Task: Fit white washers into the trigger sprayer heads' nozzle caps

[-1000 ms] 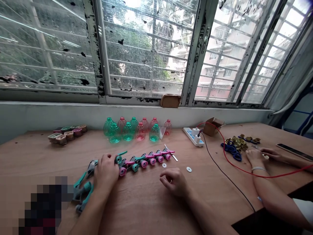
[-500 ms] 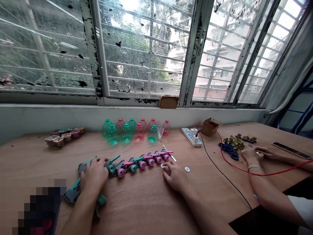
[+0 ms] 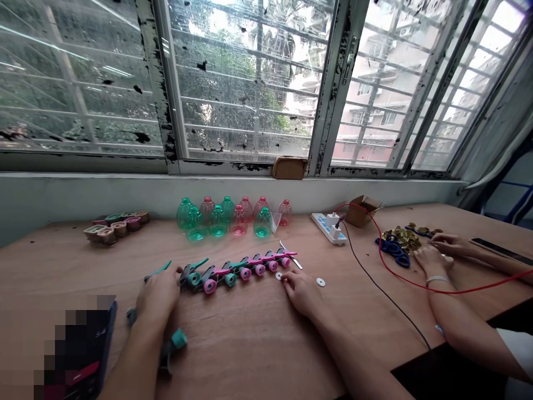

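Observation:
My left hand (image 3: 159,294) curls over a dark grey trigger spray head at the left end of a row. Most of that head is hidden, but a teal trigger (image 3: 162,269) sticks out past the knuckles. Another spray head (image 3: 174,345) with a teal collar lies beside my wrist. The row of spray heads (image 3: 230,279), with pink and teal collars and triggers, runs to the right. At the row's far end, my right hand (image 3: 303,291) is closed, fingertips at the edge of a small white washer (image 3: 278,275). A second white washer (image 3: 320,282) lies right of it.
Clear green bottles (image 3: 217,223) and pink bottles (image 3: 239,222) stand by the wall. Patterned small containers (image 3: 119,228) sit left. A power strip (image 3: 328,228) with red and black cables is right. A co-worker's hands (image 3: 433,261) are near blue and gold pieces (image 3: 400,243).
My left hand has shifted slightly; the spray heads under it show less and sit differently. My right hand stays by the washer. The whole view has shifted a little.

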A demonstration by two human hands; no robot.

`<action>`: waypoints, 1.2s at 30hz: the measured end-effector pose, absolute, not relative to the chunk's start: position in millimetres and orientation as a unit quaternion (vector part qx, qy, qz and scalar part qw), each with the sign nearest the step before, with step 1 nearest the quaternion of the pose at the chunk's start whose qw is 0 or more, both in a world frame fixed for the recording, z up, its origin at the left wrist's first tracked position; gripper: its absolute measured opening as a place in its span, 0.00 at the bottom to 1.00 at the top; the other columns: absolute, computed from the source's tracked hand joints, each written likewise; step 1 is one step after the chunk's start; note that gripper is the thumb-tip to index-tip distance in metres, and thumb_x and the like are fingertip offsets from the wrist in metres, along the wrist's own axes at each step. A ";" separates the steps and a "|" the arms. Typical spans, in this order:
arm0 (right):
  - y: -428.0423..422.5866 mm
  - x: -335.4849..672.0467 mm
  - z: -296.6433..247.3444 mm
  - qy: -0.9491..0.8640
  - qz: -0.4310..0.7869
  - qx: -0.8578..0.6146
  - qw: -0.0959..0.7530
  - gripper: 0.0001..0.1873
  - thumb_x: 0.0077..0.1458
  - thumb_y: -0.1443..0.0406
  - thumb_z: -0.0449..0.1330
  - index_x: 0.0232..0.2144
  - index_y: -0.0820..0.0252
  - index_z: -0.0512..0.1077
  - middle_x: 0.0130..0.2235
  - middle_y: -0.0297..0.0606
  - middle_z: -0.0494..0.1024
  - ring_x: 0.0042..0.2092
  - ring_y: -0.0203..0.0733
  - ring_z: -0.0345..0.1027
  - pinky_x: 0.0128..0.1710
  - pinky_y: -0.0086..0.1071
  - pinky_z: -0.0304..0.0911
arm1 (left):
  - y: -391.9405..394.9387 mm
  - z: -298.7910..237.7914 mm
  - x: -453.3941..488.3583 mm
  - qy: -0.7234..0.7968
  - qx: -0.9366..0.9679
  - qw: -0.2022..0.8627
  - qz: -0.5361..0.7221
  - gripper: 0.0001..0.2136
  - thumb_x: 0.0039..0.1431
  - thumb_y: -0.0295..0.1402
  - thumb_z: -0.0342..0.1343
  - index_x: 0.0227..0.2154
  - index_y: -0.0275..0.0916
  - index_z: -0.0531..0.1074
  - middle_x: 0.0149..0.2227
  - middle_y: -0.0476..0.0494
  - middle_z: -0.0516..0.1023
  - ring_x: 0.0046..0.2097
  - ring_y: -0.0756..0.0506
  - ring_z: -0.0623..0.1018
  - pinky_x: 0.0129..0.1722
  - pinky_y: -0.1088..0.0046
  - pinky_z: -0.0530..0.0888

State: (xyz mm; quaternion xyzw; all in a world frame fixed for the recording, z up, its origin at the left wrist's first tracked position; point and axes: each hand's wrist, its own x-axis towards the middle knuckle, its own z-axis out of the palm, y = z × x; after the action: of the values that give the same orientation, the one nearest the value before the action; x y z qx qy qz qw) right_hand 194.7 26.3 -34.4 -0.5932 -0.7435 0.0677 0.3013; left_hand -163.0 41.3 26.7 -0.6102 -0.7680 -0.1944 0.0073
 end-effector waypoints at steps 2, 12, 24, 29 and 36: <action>26.3 195.1 -34.8 -0.741 0.073 -0.596 0.302 0.11 0.58 0.67 0.55 0.40 0.54 0.76 0.44 0.37 0.76 0.40 0.41 0.72 0.39 0.31 0.61 | 40.5 28.5 -159.6 -0.782 -0.600 0.003 -0.167 0.17 0.59 0.31 0.43 0.45 0.42 0.73 0.36 0.34 0.78 0.37 0.35 0.77 0.31 0.62 0.72; 26.8 193.5 -32.0 -0.733 0.083 -0.604 0.303 0.12 0.55 0.67 0.57 0.41 0.55 0.75 0.43 0.39 0.77 0.41 0.44 0.72 0.39 0.32 0.61 | 19.5 47.2 -103.9 -0.525 -0.745 0.166 -0.377 0.15 0.63 0.30 0.45 0.49 0.40 0.71 0.52 0.39 0.74 0.54 0.40 0.72 0.54 0.63 0.69; 28.6 191.5 -35.9 -0.745 0.073 -0.589 0.304 0.11 0.57 0.64 0.56 0.41 0.52 0.77 0.42 0.38 0.75 0.39 0.41 0.71 0.39 0.31 0.62 | 3.0 -2.7 -28.0 -0.306 -0.913 -0.132 -0.235 0.17 0.56 0.25 0.53 0.47 0.45 0.73 0.48 0.45 0.76 0.48 0.45 0.75 0.47 0.71 0.72; 27.0 191.9 -37.8 -0.740 0.083 -0.587 0.319 0.11 0.55 0.64 0.58 0.41 0.55 0.75 0.39 0.37 0.75 0.36 0.39 0.70 0.38 0.31 0.61 | 0.7 -2.3 -26.8 -0.308 -0.898 -0.163 -0.268 0.16 0.51 0.24 0.56 0.43 0.43 0.74 0.45 0.44 0.77 0.48 0.44 0.73 0.48 0.68 0.71; 27.9 192.7 -39.1 -0.745 0.091 -0.578 0.320 0.09 0.56 0.64 0.58 0.39 0.55 0.76 0.38 0.37 0.75 0.37 0.40 0.70 0.39 0.31 0.61 | -2.9 2.6 -25.0 -0.313 -0.902 -0.156 -0.254 0.18 0.48 0.23 0.55 0.43 0.43 0.74 0.41 0.45 0.78 0.46 0.43 0.72 0.46 0.67 0.70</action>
State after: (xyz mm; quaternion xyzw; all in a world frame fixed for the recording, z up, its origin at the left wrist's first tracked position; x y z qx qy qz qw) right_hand 192.7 27.9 -39.1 -0.5780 -0.7450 0.0914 0.3201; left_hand -25.0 -2.9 2.6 -0.9017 -0.3130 -0.2543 -0.1561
